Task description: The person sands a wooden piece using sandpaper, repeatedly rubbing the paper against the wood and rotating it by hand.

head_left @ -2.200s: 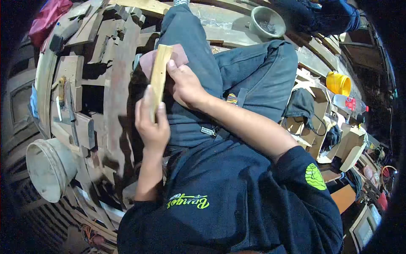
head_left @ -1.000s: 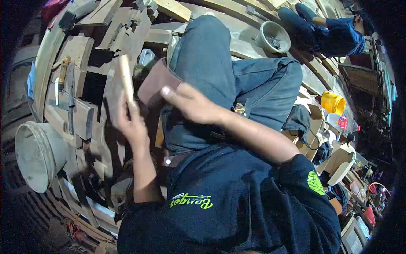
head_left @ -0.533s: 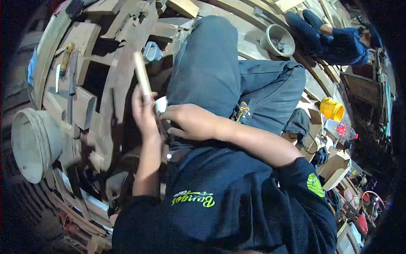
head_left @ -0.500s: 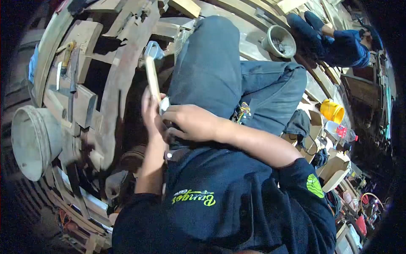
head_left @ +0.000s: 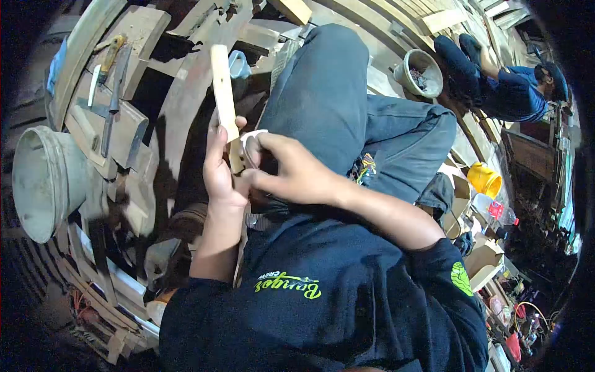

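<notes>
My left hand point(head_left: 220, 177) is closed around the lower part of a narrow pale wooden piece point(head_left: 223, 87), which stands nearly upright with its long end above the fingers. The wood looks darker near the palm. My right hand point(head_left: 297, 167) is against the lower part of the wood, its fingers and thumb curled round a folded whitish sheet point(head_left: 253, 141). Whether that sheet is paper, cloth or sandpaper I cannot tell. Both hands are in front of my belly, beside my bent leg.
Left lie a knife-like tool with a yellowish handle point(head_left: 110, 59), a dark blade-shaped tool point(head_left: 118, 77) and a large whitish bucket point(head_left: 40, 186). Ahead are a grey bucket point(head_left: 421, 73) and a seated person point(head_left: 520, 93). A yellow container point(head_left: 484, 180) and bottle point(head_left: 496, 211) sit right.
The wooden piece now shows more of its length, and my left palm has opened toward view. My right hand has turned, with thumb and fingers further apart around the whitish sheet. The view has shifted slightly.
</notes>
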Demonstrator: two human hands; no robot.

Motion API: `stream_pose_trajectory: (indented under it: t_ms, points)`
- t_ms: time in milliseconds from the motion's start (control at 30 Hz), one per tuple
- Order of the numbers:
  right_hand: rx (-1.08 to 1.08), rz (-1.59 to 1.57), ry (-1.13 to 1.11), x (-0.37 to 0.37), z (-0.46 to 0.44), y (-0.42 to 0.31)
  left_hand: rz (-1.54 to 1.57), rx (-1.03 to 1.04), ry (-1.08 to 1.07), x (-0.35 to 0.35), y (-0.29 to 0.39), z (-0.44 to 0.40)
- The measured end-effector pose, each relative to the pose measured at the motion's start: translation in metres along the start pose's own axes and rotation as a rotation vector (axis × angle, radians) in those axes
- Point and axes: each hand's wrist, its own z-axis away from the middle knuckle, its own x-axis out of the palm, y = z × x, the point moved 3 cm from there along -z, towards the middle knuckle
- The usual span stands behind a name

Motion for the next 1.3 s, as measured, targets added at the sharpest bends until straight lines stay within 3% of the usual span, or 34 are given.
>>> stream_pose_trajectory:
  t_ms: [67,200,267,300,333,433,533,600,667,1000,1233,1300]
  points:
    - [0.066,-0.254,-0.015,-0.018,0.006,0.000,0.086,-0.023,-0.177,-0.010,0.007,-0.007]
    - [0.472,-0.587,0.461,-0.088,0.029,0.010,-0.005,0.304,-0.217,-0.006,0.047,-0.016]
    - [0.304,-1.139,0.431,-0.104,0.036,0.013,-0.137,0.338,-0.239,-0.007,0.058,-0.017]
    - [0.360,-1.100,0.677,-0.108,0.039,0.011,-0.157,0.329,-0.209,0.002,0.058,-0.011]
    - [0.300,-1.219,0.493,-0.110,0.043,0.003,-0.179,0.320,-0.179,0.009,0.058,-0.006]
    - [0.347,-1.122,0.627,-0.112,0.059,0.016,-0.269,0.283,-0.294,0.013,0.050,-0.002]
    - [0.392,-1.216,0.525,-0.109,0.070,0.022,-0.488,0.221,-0.242,0.020,0.032,0.003]
    - [0.301,-1.263,0.348,-0.108,0.069,0.020,-0.500,0.187,-0.259,0.026,0.023,0.004]
    - [0.318,-1.007,0.368,-0.109,0.076,0.010,-0.647,0.202,-0.316,0.030,0.019,0.003]
    - [0.233,-0.792,0.446,-0.102,0.091,-0.004,-0.779,0.227,-0.376,0.044,0.009,0.009]
    - [0.223,-0.938,0.398,-0.098,0.095,0.005,-0.913,0.323,-0.488,0.048,-0.004,0.014]
    - [0.252,-0.987,0.350,-0.094,0.093,0.013,-1.071,0.514,-0.538,0.050,-0.009,0.013]
